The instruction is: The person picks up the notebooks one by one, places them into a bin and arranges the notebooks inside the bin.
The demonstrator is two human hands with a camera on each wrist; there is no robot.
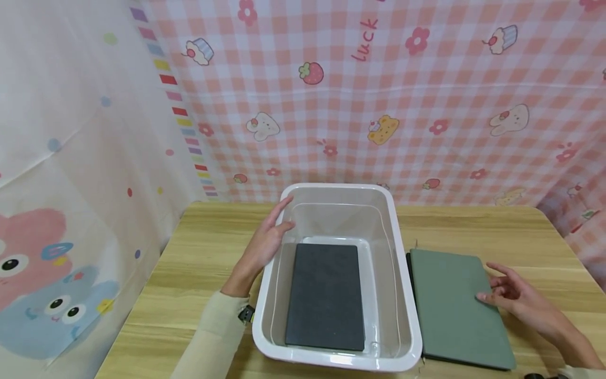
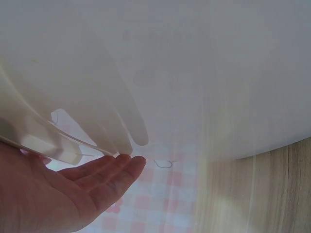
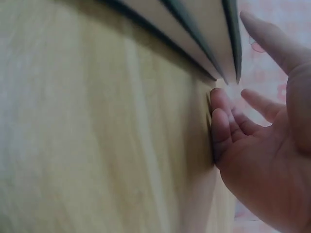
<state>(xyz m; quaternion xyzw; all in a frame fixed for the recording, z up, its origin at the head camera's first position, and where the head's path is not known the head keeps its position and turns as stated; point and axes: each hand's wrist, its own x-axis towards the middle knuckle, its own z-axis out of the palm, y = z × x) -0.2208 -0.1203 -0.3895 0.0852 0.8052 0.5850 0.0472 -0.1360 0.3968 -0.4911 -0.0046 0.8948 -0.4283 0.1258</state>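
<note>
A white plastic tub (image 1: 341, 360) stands on the table with a dark grey notebook (image 1: 326, 295) lying flat on its floor, toward the left wall. My left hand (image 1: 267, 239) grips the tub's left rim, thumb over the top edge and fingers along the outer wall (image 2: 160, 87). To the right of the tub lies a green notebook (image 1: 461, 308), on top of another dark-covered book whose edge shows at the left. Beside the right edge of this stack is my right hand (image 1: 518, 295), thumb at the green cover's edge. In the right wrist view its fingers curl loosely near the page edges (image 3: 204, 29).
The wooden table (image 1: 208, 252) extends on both sides of the tub. A pink checked cloth (image 1: 331, 105) hangs behind it, and a white printed cloth (image 1: 71, 131) hangs at the left.
</note>
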